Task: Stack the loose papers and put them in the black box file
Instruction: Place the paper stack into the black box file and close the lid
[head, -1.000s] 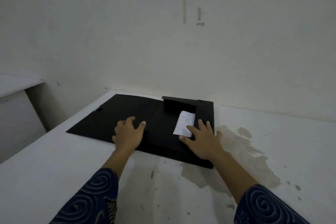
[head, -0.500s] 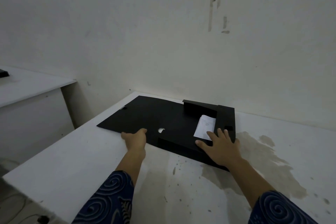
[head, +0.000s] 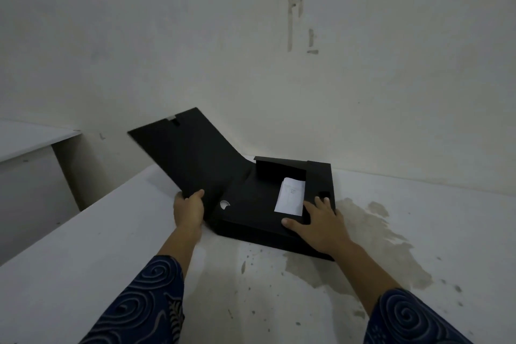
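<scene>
The black box file (head: 251,220) lies open on the white table (head: 83,260) near the wall. Inside its tray a strip of white papers (head: 290,200) shows between black inner flaps. The wide lid flap (head: 190,156) is raised off the table, tilted up and to the left. My left hand (head: 188,211) grips the near edge of that lid flap. My right hand (head: 321,223) rests flat on the near right corner of the box file, fingers spread, pressing it down, just right of the papers.
A stained patch (head: 363,237) spreads over the table to the right of the box. A lower white surface (head: 25,139) stands to the left across a gap. The bare wall (head: 251,50) rises right behind the box.
The lid flap lay flat on the table before. My left hand took its near edge and has lifted it up. My right hand has stayed on the box's right corner.
</scene>
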